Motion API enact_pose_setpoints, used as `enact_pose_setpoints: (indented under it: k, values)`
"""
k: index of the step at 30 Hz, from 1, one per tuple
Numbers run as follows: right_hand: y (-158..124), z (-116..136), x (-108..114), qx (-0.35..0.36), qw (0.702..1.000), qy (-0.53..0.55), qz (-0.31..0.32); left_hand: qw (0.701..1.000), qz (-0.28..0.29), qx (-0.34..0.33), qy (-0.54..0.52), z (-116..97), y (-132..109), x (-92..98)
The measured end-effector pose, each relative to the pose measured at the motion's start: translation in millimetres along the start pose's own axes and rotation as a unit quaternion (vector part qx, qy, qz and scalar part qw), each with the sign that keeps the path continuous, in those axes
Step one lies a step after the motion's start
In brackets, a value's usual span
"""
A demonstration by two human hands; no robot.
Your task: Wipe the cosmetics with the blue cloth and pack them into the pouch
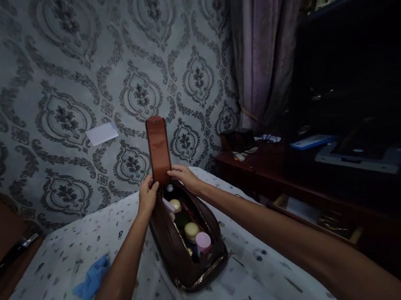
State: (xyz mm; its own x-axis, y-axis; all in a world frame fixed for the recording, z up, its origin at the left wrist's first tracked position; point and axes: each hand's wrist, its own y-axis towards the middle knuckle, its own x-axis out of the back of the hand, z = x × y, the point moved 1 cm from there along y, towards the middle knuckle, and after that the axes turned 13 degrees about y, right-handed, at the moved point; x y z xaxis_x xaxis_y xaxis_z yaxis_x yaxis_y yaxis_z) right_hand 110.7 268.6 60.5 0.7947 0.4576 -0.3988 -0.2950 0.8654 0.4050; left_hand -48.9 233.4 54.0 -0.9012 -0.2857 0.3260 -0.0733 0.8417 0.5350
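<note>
A dark brown toiletry bag (pixel 172 257) lies unzipped on the patterned bed sheet (pixel 56 297). Inside it stand several jars and bottles, among them one with a pink cap (pixel 203 242) and one with a cream lid (pixel 191 230). A brown strap flap (pixel 158 147) stands upright at the bag's far end. My left hand (pixel 147 193) grips the bag's far rim at the base of the flap, fingers curled. My right hand (pixel 187 177) holds the same end from the right side, fingers closed on the rim.
A crumpled blue cloth (pixel 93 281) lies on the sheet at the left. Patterned wallpaper (pixel 60 91) rises behind the bed, with a white card (pixel 102 133) stuck on it. A dark wooden desk (pixel 265 170) with small items stands right, beside a purple curtain (pixel 267 41).
</note>
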Motion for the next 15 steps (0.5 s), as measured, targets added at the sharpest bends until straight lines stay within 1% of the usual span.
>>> enact_pose_setpoints:
  k: [7, 15]
  values:
    - [-10.6, 3.5, -4.0, 0.012, 1.0, -0.004, 0.007, 0.999, -0.017, -0.022, 0.038, -9.9, -7.4, -1.2]
    - [-18.5, 3.2, -3.7, 0.033, 0.999, -0.028, 0.028, 0.998, -0.003, -0.043, 0.049, -6.9, -13.5, -3.0]
